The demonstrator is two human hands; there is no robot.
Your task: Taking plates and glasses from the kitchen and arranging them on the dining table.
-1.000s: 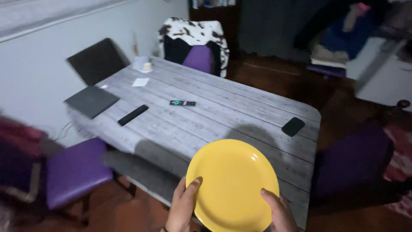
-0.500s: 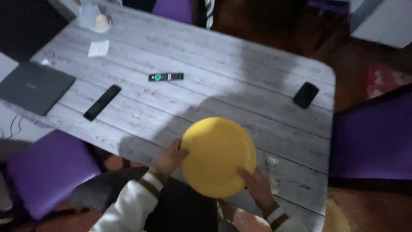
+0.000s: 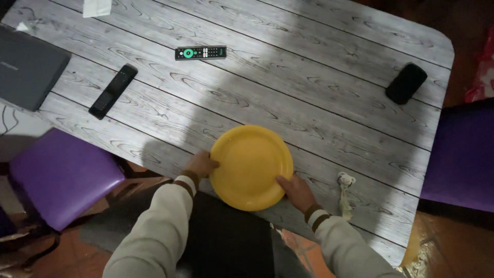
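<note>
A round yellow plate point(image 3: 250, 166) rests at the near edge of a grey wood-grain table point(image 3: 288, 98). My left hand point(image 3: 200, 163) grips its left rim and my right hand point(image 3: 294, 191) grips its lower right rim. Both arms wear cream sleeves with brown-striped cuffs. A dark chair back sits just under the plate between my arms.
On the table lie a black remote with a green button point(image 3: 200, 52), a second slim black remote point(image 3: 113, 91), a dark phone point(image 3: 406, 83), a grey laptop point(image 3: 25, 67) and a small pale knotted cord point(image 3: 345, 193). Purple chair seats stand at the left point(image 3: 59, 177) and right point(image 3: 460, 157).
The view has tilted from across the room to straight down over the table. The plate, held in both hands, has come down from mid-air to the table's near edge.
</note>
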